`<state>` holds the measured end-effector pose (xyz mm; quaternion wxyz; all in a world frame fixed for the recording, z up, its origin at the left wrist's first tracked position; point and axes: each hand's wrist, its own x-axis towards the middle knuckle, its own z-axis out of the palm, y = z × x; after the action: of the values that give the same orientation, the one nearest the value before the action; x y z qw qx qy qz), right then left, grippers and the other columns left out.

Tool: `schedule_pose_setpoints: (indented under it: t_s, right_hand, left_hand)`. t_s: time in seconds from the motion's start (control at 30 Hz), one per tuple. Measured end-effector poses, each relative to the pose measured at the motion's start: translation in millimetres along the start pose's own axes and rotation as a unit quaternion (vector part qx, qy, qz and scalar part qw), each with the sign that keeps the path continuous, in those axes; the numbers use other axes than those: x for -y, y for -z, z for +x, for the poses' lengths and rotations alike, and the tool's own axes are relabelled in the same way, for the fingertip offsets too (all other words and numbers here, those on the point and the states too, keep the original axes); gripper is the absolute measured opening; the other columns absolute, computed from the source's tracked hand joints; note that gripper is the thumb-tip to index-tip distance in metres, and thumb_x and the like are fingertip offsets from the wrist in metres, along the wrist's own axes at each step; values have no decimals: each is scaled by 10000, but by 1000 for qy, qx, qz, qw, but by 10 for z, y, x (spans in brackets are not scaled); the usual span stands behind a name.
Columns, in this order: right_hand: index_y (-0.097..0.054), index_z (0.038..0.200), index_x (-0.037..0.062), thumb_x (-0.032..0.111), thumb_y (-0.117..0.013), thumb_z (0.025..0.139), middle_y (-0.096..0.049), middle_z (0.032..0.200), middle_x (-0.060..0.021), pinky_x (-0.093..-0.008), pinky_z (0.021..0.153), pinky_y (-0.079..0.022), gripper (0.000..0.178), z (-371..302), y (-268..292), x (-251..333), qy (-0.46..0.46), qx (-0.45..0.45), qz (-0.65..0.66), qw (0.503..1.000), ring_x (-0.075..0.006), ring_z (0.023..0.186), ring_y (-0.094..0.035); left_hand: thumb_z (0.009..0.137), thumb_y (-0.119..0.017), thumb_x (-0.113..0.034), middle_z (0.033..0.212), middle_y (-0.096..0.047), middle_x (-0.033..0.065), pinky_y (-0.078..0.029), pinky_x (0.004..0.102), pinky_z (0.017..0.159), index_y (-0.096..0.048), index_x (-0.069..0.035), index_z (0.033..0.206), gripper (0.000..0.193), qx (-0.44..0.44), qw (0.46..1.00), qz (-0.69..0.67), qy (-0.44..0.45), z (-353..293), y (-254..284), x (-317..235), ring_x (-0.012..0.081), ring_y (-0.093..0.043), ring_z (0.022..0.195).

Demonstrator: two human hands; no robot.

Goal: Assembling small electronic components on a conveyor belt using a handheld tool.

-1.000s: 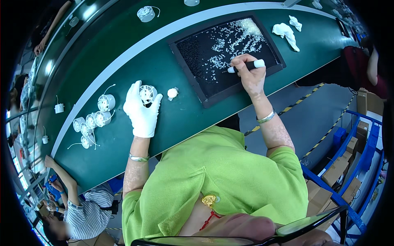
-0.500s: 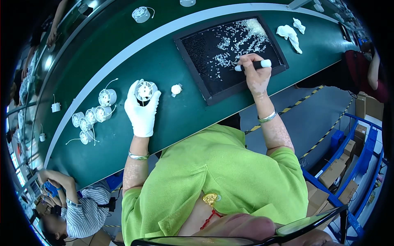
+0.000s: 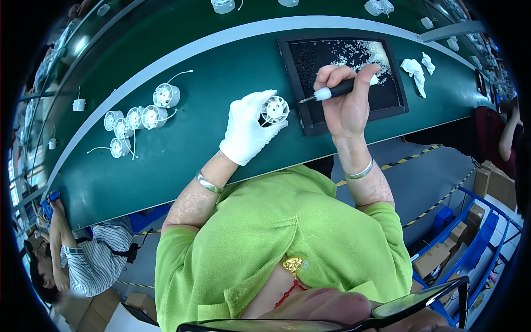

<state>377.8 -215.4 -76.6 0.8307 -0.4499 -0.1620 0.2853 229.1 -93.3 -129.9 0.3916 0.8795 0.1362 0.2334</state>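
My left hand (image 3: 243, 128), in a white glove, is closed around a small round white fan housing (image 3: 274, 110) with spokes across its face. Thumb and fingers grip its sides, just left of the black tray (image 3: 318, 130). My bare right hand (image 3: 347, 105) holds a screwdriver (image 3: 338, 90) with a black grip and white ends. Its thin metal tip points left toward the housing and stays apart from it. The hand is above the tray, where small clear-white pieces (image 3: 343, 52) and black pieces (image 3: 307, 63) lie loose.
Several similar white housings with wires (image 3: 154, 116) stand at the left. Crumpled white gloves (image 3: 415, 76) lie right of the tray. A pale curved rail (image 3: 221, 34) runs behind the work area, with more housings (image 3: 223, 5) beyond. A person in a striped shirt (image 3: 97, 260) sits at the left.
My left hand has brought the housing right, closer to the tray. My right hand has lifted and turned the screwdriver tip leftward. The small white part between them is out of sight. The view has shifted.
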Motion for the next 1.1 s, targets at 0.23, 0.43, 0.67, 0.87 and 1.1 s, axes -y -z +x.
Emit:
schedule_pose_setpoints:
  t_s: [0.23,0.43,0.67,0.87,1.1]
  right_hand:
    - [-467,720,51,533,-383,973,-573,834,-117,-291,594,-407,551,123,-255,-264,-79,50,167,982,-135,591,-454]
    - [-444,716,58,483,-453,974,-474,730,-59,-208,398,-216,497,124,-254,-528,-63,64,164,982,-56,417,-247]
    - [-425,705,39,458,-467,974,-460,705,-71,-208,406,-238,500,59,-248,-593,-25,91,92,991,-45,431,-252]
    - [-385,685,65,583,-398,940,-423,710,-43,-199,406,-224,577,53,-255,-602,-1,119,12,993,-37,427,-231]
    - [-417,625,41,441,-579,926,-504,682,-65,-219,430,-270,526,-29,-277,-609,32,176,-63,982,-63,469,-340]
  left_hand:
    - [600,-842,-160,1044,-641,129,-462,393,842,-614,-63,1131,586,-11,1000,24,1,-24,-4,9,322,-600,944]
    - [617,-834,-203,1040,-640,134,-465,394,820,-616,-58,1099,549,-13,1000,25,-3,-16,13,5,329,-599,938]
    - [627,-824,-198,971,-660,133,-478,402,784,-620,-47,1065,506,-13,1000,-2,-9,-1,-5,77,330,-626,880]
    - [621,-824,-184,946,-662,141,-485,402,761,-615,-39,1052,501,-17,1000,-1,-16,32,7,64,333,-632,862]
    - [626,-819,-169,858,-636,131,-474,422,717,-590,-41,1005,461,-40,999,-3,-29,12,47,20,349,-616,801]
